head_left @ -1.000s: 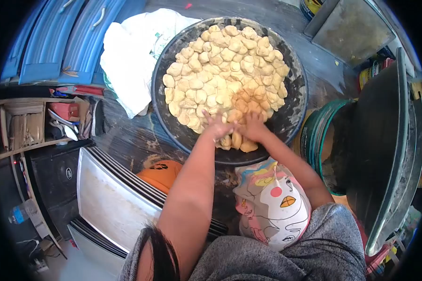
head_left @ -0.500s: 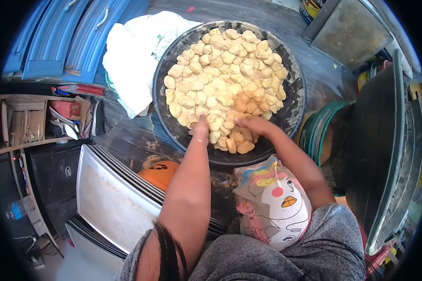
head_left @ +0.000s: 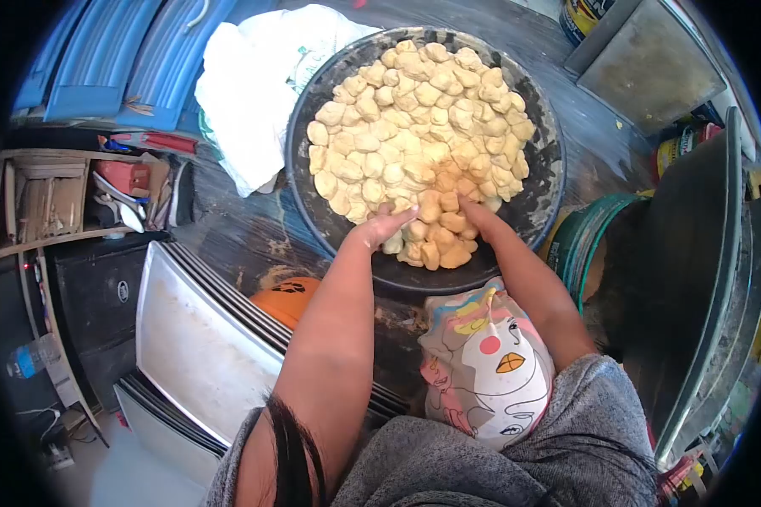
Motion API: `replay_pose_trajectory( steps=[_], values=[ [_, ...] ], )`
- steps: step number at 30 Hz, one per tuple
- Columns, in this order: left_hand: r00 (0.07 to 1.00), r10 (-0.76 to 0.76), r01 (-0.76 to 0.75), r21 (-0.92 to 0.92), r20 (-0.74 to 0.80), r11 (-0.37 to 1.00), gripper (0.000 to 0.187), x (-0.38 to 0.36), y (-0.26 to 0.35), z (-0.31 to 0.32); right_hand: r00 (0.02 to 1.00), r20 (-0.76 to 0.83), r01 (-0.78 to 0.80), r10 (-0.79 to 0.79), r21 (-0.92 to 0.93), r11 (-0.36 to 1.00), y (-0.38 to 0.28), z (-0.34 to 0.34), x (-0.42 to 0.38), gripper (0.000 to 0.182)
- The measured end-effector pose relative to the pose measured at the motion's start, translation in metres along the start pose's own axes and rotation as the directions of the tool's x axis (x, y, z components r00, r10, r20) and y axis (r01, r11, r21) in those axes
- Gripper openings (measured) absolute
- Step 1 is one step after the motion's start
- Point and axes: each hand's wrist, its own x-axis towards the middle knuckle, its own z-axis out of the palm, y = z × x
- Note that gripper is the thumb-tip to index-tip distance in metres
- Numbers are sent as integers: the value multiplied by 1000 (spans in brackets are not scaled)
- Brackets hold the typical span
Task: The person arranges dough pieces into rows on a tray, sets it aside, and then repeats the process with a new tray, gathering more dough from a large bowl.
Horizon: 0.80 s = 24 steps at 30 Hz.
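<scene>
A wide black basin (head_left: 531,224) holds a heap of pale dough balls (head_left: 414,110), closely packed, with a browner, powdery patch near the front. At the heap's front left edge, my left hand (head_left: 386,226) touches the pieces, its thumb stretched right and apart from the fingers. Against the right side of the tan dough pieces (head_left: 440,232) rests my right hand (head_left: 482,220); its fingers are sunk among the balls and hidden. The browner pieces lie between the two hands.
White plastic sacking (head_left: 249,101) lies left of the basin. Stacked metal trays (head_left: 203,329) and an orange object (head_left: 286,300) are at the near left. A green-rimmed bucket (head_left: 592,241) and a large dark lid-like panel (head_left: 676,279) stand close on the right.
My left hand has shifted right, its thumb swinging toward the right hand. More browner pieces show between the hands. The view has shifted slightly, moving the basin up and right.
</scene>
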Motion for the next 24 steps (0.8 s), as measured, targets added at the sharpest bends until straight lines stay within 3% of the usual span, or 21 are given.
replay_pose_trajectory(
  steps=[1,2,3,5,6,7,9,10,11,13,14,15,17,18,19,20,21,22,23,24],
  values=[
    [989,30,-34,27,147,999,97,-2,-1,-7,1000,10,22,-22,43,999,-1,9,1,86],
    [977,-35,40,-22,212,999,97,-1,2,-17,998,34,53,-51,-73,996,-4,8,2,86],
    [977,-29,34,-19,209,999,97,0,0,-24,998,32,60,-58,-72,996,-19,9,-11,86],
    [976,-24,107,-377,219,920,97,7,-15,-24,978,167,-122,129,-51,991,-46,9,-44,86],
    [955,48,90,-441,292,893,95,13,-22,-20,970,212,-118,117,-8,993,-17,-3,-6,86],
    [954,37,105,-447,298,889,95,10,-28,-10,967,217,-133,132,-12,991,23,-12,25,86],
    [957,92,-109,47,276,993,97,4,-22,2,993,32,112,-110,-67,991,58,-25,74,79],
    [890,105,-62,-110,444,992,98,-28,1,-5,994,103,4,-28,225,974,43,-5,55,72],
    [890,100,-58,-107,444,993,98,-22,-3,-9,994,105,1,-25,229,973,29,4,29,72],
    [871,-70,81,-2,486,997,101,-8,6,-19,956,284,-4,-77,273,962,2,2,-3,69],
    [931,-72,77,-2,358,997,103,-12,9,-21,956,270,42,-112,251,967,6,4,4,68],
    [929,-70,79,-10,364,997,103,-3,2,-14,958,269,36,-103,243,969,4,3,3,68],
    [999,33,-21,-282,37,959,104,19,-23,7,979,203,-68,0,332,941,4,4,-1,70],
    [996,45,-31,-157,83,987,100,17,-23,14,986,156,-96,55,269,958,-1,3,-5,73],
    [996,45,-33,-155,76,987,100,14,-22,10,986,160,-92,49,269,959,-7,7,-9,73],
    [936,98,-19,-228,340,974,98,9,-23,4,988,88,-139,124,190,972,-12,11,-16,74],
    [802,161,13,-286,576,958,96,1,-20,-2,982,5,-190,190,120,974,-28,18,-33,76],
    [836,44,110,-245,547,963,93,-15,-6,-9,985,136,-124,104,148,981,-14,17,-9,76],
    [837,50,101,-243,546,965,93,-13,-2,-9,987,131,-115,96,149,982,3,5,9,76],
    [910,14,107,-268,414,957,93,-10,-1,-5,972,231,-90,43,196,977,-6,4,-10,75]
  ],
)
